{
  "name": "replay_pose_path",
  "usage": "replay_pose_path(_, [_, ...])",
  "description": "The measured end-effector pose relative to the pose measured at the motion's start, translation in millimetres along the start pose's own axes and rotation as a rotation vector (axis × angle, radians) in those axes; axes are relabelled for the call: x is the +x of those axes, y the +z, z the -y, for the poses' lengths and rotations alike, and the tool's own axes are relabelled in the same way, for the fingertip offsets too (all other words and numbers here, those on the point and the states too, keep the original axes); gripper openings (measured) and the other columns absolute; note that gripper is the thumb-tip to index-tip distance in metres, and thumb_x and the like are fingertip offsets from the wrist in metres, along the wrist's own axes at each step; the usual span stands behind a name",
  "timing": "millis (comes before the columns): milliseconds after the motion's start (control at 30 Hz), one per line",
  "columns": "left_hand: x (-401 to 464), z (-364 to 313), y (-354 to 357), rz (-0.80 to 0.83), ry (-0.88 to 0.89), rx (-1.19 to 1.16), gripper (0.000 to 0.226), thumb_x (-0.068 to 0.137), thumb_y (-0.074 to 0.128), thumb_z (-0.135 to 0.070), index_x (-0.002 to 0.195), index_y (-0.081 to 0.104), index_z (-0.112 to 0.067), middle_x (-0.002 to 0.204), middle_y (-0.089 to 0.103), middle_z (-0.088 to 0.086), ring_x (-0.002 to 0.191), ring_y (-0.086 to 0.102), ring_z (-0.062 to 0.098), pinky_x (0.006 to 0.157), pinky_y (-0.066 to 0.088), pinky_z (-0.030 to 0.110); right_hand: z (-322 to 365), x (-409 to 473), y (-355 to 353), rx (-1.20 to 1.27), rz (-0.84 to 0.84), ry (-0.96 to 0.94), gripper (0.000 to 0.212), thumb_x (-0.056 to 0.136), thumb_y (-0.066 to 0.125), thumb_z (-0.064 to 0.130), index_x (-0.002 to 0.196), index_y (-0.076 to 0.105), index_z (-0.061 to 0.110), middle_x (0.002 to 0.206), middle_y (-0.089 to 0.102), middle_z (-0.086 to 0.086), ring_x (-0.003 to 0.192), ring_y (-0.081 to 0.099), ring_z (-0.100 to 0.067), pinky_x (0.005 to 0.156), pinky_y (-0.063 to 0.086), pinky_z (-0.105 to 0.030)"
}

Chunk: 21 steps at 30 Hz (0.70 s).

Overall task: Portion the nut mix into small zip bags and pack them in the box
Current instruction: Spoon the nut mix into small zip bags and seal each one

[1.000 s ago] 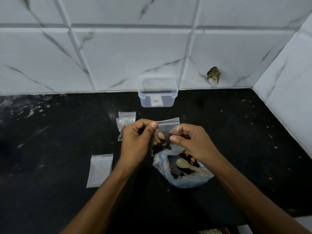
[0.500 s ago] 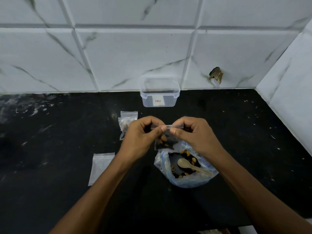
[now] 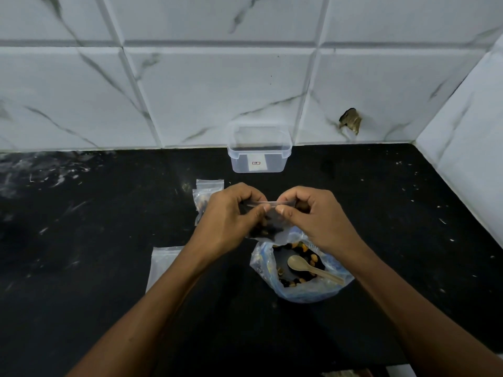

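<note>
Both grips pinch the top seal strip of one small zip bag (image 3: 268, 223) between thumb and fingers, my left hand (image 3: 230, 220) on its left end, my right hand (image 3: 317, 217) on its right; dark nuts sit in its bottom. It hangs just above the big nut mix bag (image 3: 299, 270), which lies open on the black tabletop (image 3: 81, 240) with a wooden spoon (image 3: 313, 266) resting in it. Behind my left hand lie filled zip bags (image 3: 204, 197); my left forearm partly covers an empty zip bag (image 3: 163, 265). By the tiled wall (image 3: 217, 91) stands the clear box (image 3: 258, 151), nothing visible inside
</note>
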<state>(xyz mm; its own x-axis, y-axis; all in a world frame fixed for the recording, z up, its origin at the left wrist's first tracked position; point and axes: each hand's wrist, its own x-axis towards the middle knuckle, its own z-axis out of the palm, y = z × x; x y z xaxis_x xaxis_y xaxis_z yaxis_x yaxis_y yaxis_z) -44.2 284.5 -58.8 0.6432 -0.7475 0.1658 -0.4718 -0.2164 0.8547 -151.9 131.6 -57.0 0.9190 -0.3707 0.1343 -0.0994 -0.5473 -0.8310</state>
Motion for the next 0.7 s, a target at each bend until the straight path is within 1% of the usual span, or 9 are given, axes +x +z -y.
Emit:
replay_pose_path(100, [-1.0, 4.6, -1.2, 0.013, -0.027, -0.044, 0.005, 0.090, 0.066, -0.013, 0.092, 0.069, -0.018, 0.086, 0.069, -0.003, 0.081, 0.066, 0.003, 0.070, 0.051, 0.012, -2.9, -0.2, 1.5, -0.035, -0.008, -0.014, 0.011, 0.087, 0.065, 0.011, 0.090, 0.070, 0.020, 0.079, 0.067, 0.010, 0.076, 0.065, -0.006, 0.070, 0.056, -0.027])
replay_pose_path(167, [-1.4, 10.7, -4.1, 0.007, -0.043, -0.066, 0.008, 0.091, 0.066, -0.015, 0.092, 0.069, -0.022, 0.090, 0.069, -0.004, 0.085, 0.066, 0.005, 0.073, 0.053, 0.016, -5.1, 0.0, 1.9, -0.020, -0.015, 0.003, 0.010, 0.087, 0.065, 0.011, 0.090, 0.070, 0.020, 0.078, 0.067, 0.009, 0.075, 0.066, -0.007, 0.071, 0.057, -0.029])
replay_pose_path(267, [-2.7, 20.2, -9.9, -0.006, -0.070, -0.069, 0.012, 0.091, 0.065, -0.014, 0.089, 0.069, -0.025, 0.089, 0.070, -0.002, 0.086, 0.066, 0.008, 0.076, 0.055, 0.023, -6.3, 0.6, 0.9, 0.050, 0.003, 0.061, 0.010, 0.087, 0.066, 0.009, 0.090, 0.069, 0.017, 0.079, 0.068, 0.003, 0.074, 0.067, -0.007, 0.069, 0.057, -0.026])
replay_pose_path(333, [-4.7, 24.8, -13.3, -0.021, -0.080, -0.043, 0.012, 0.091, 0.065, -0.014, 0.087, 0.068, -0.025, 0.088, 0.070, -0.003, 0.085, 0.065, 0.008, 0.075, 0.054, 0.022, -6.9, 0.9, 1.1, 0.118, 0.030, 0.091, 0.009, 0.087, 0.065, 0.006, 0.091, 0.067, 0.012, 0.080, 0.068, 0.000, 0.072, 0.067, -0.007, 0.065, 0.056, -0.022])
replay_pose_path(400, [-7.7, 27.7, -15.3, -0.014, -0.083, -0.015, 0.014, 0.092, 0.063, -0.015, 0.087, 0.066, -0.027, 0.089, 0.068, -0.005, 0.086, 0.064, 0.007, 0.075, 0.052, 0.018, -7.6, 2.0, 4.7, 0.102, 0.049, 0.079, 0.008, 0.087, 0.064, 0.005, 0.090, 0.068, 0.011, 0.079, 0.068, 0.000, 0.072, 0.067, -0.007, 0.064, 0.055, -0.020])
replay_pose_path(467, [-11.4, 31.2, -16.9, -0.031, -0.105, -0.033, 0.013, 0.093, 0.062, -0.015, 0.087, 0.067, -0.025, 0.088, 0.068, -0.005, 0.086, 0.064, 0.007, 0.074, 0.051, 0.016, -8.4, 4.4, 11.9, 0.093, 0.054, 0.068, 0.007, 0.088, 0.063, 0.006, 0.089, 0.068, 0.011, 0.079, 0.068, 0.001, 0.072, 0.066, -0.006, 0.063, 0.054, -0.019])
replay_pose_path(533, [-15.0, 36.4, -19.1, -0.071, -0.139, -0.082, 0.009, 0.093, 0.063, -0.015, 0.089, 0.069, -0.020, 0.088, 0.070, -0.003, 0.086, 0.066, 0.010, 0.075, 0.053, 0.021, -8.8, 8.5, 20.4, 0.135, 0.038, 0.089, 0.007, 0.089, 0.063, 0.006, 0.089, 0.067, 0.011, 0.079, 0.068, 0.001, 0.071, 0.066, -0.003, 0.061, 0.053, -0.018])
replay_pose_path(600, [-21.0, 43.6, -21.9, -0.088, -0.175, -0.121, 0.008, 0.093, 0.062, -0.015, 0.091, 0.070, -0.018, 0.091, 0.070, -0.002, 0.087, 0.066, 0.011, 0.077, 0.054, 0.025, -9.5, 12.7, 31.2, 0.175, 0.045, 0.145, 0.007, 0.090, 0.062, 0.008, 0.088, 0.065, 0.014, 0.082, 0.069, 0.000, 0.076, 0.067, -0.005, 0.061, 0.056, -0.021])
replay_pose_path(700, [-33.1, 58.6, -24.5, -0.125, -0.251, -0.175, 0.012, 0.093, 0.061, -0.013, 0.089, 0.069, -0.019, 0.091, 0.068, 0.002, 0.086, 0.064, 0.010, 0.075, 0.052, 0.026, -10.7, 16.5, 54.1, 0.232, 0.104, 0.237, 0.009, 0.093, 0.056, 0.013, 0.089, 0.059, 0.020, 0.095, 0.067, 0.000, 0.090, 0.067, -0.012, 0.068, 0.061, -0.031])
